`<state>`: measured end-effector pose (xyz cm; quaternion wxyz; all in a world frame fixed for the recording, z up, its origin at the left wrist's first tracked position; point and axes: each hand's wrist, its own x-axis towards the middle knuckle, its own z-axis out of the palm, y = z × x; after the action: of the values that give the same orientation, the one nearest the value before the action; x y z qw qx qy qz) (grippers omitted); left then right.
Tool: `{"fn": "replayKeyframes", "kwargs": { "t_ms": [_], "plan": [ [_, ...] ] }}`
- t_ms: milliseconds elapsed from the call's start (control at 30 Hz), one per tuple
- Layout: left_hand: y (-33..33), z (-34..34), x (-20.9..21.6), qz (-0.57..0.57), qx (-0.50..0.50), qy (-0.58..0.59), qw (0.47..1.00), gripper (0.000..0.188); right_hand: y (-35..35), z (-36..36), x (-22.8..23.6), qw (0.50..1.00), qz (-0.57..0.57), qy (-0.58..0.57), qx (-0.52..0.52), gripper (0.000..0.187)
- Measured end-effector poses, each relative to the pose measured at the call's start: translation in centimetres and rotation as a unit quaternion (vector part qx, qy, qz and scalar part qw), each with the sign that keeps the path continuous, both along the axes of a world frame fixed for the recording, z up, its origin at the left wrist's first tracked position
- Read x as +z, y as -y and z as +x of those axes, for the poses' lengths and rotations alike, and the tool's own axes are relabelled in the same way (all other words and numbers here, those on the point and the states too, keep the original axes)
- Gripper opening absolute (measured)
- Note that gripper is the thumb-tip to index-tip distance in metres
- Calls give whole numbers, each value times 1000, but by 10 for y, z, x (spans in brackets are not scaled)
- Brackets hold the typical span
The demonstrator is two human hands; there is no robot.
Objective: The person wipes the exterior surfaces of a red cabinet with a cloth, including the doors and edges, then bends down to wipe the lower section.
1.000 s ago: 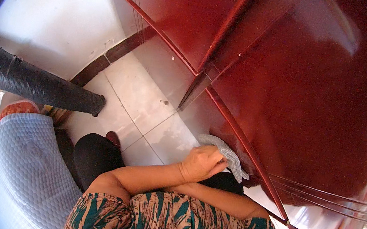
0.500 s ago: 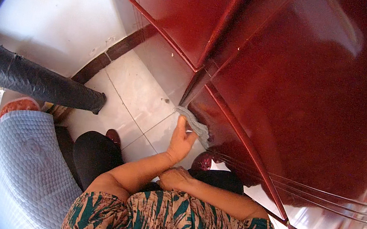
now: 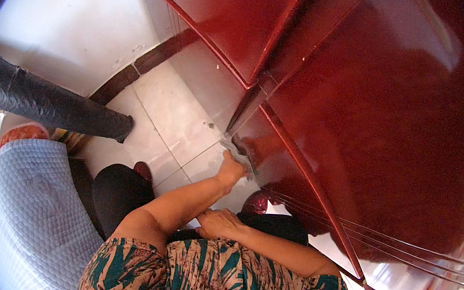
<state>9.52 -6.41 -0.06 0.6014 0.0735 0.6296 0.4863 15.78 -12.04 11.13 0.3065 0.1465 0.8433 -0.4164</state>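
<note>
While my right hand (image 3: 221,224) rests close to my body, its back upward, I can't tell whether its fingers are curled around anything. Farther out, my left hand (image 3: 232,171) grips the grey cloth (image 3: 237,150) low at the foot of the glossy red cabinet (image 3: 374,147). I judge the cloth light, limp and unbreakable, best held by a bunched middle fold.
</note>
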Motion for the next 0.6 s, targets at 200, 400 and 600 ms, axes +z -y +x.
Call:
{"fn": "replayKeyframes", "kwargs": {
  "t_ms": [200, 400, 600],
  "plan": [
    [25, 26, -57, 152, -204, 86, 963, 19, 6, 3, -13, 999, -21, -34, -27, 43],
    [24, -7, -43, 270, -411, -309, 814, 13, 8, 4, -20, 1000, 7, -10, 29, 44],
    [-6, -56, -32, 18, 95, 128, 987, 24, 2, 2, -7, 1000, 0, -24, 10, 46]
  ]
}}
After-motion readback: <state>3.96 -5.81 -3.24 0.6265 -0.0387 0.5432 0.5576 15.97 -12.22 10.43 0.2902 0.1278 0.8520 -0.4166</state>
